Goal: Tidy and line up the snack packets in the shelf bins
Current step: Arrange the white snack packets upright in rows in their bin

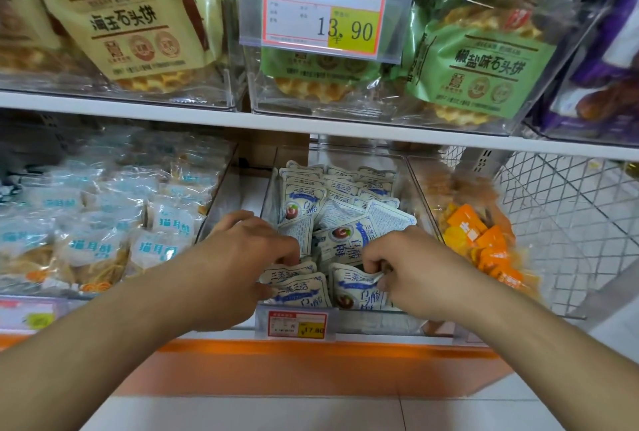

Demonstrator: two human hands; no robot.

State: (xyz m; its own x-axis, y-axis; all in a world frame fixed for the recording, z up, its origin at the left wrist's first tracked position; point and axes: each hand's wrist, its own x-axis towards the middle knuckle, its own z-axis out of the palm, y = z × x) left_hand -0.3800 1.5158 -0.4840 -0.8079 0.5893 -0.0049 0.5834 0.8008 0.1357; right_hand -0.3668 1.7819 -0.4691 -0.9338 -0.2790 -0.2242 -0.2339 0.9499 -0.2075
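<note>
Left hand (249,247) curled into the front of the clear plastic bin (408,181) on the lower shelf, fingers pinching small white-and-blue crinkly snack packets (304,287). Right hand (411,268) gripping the top edge of another white-and-blue packet (352,287) beside it. Neat upright rows at the back, jumbled and tilted up front. Red plum picture, blue banner, "三蒸三晒" printed on top. Red-and-yellow price tag (297,324) reading 17.80 clipped below; bigger tag (325,10) above showing 13.90.
</note>
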